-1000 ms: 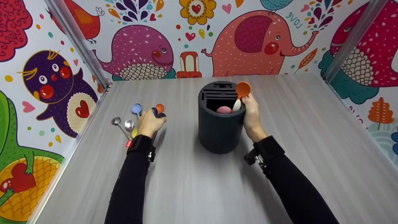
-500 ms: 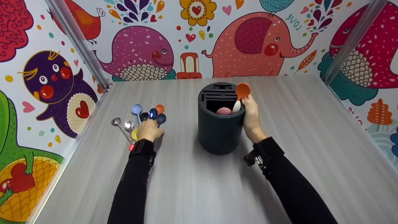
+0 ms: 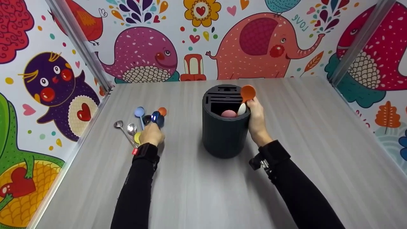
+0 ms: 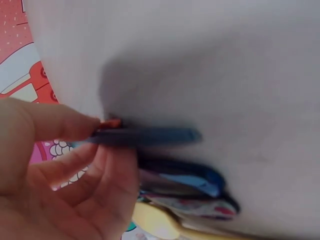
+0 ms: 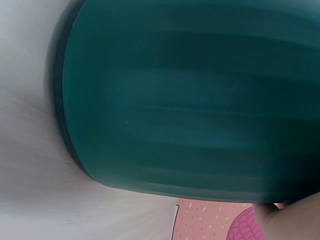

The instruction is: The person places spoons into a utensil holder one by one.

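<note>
Pinches dark blue spoon point(image 4: 160, 136) in left hand point(image 3: 152, 135), pointed bowl-first toward back wall point(image 3: 210, 47). Grips upright container point(image 3: 225, 136) with right hand point(image 3: 258, 122).

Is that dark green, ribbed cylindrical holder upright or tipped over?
Upright: the holder stands base-down on the grey wood-grain table, its slotted top facing up.

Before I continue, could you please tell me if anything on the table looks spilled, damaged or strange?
Nothing seems spilled or damaged, and the dark holder stands upright. Only one thing looks slightly uneven: at its rim, the orange spoon rises well above the white utensil and the pink utensil.
</note>
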Demonstrator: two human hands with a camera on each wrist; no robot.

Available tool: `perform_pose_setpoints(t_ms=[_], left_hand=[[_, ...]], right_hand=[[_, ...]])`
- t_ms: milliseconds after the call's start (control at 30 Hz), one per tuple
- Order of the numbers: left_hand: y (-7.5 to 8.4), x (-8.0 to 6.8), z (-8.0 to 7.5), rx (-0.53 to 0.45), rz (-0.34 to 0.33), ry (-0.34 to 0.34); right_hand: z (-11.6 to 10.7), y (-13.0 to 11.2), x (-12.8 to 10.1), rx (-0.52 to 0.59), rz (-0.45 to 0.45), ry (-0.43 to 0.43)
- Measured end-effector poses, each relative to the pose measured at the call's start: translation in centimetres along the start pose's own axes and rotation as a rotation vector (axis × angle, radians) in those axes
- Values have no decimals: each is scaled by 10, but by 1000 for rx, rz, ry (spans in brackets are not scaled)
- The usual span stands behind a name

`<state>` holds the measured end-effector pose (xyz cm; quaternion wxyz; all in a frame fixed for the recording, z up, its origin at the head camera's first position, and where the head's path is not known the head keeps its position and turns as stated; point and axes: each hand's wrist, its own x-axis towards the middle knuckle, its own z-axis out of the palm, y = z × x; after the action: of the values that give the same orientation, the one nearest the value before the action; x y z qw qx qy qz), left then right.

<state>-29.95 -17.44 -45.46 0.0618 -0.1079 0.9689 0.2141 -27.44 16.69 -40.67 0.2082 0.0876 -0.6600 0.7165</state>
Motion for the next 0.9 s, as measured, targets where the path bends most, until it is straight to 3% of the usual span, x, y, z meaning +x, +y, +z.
perform_pose_setpoints(t_ms=[567,900], left_hand=[[15,-2,-1,-132,7,4],[28,-3,-2,-220,109,80]], right_hand=[[0,0,0,-16,-13,-8],[1,0,0,-2,-13,-8]])
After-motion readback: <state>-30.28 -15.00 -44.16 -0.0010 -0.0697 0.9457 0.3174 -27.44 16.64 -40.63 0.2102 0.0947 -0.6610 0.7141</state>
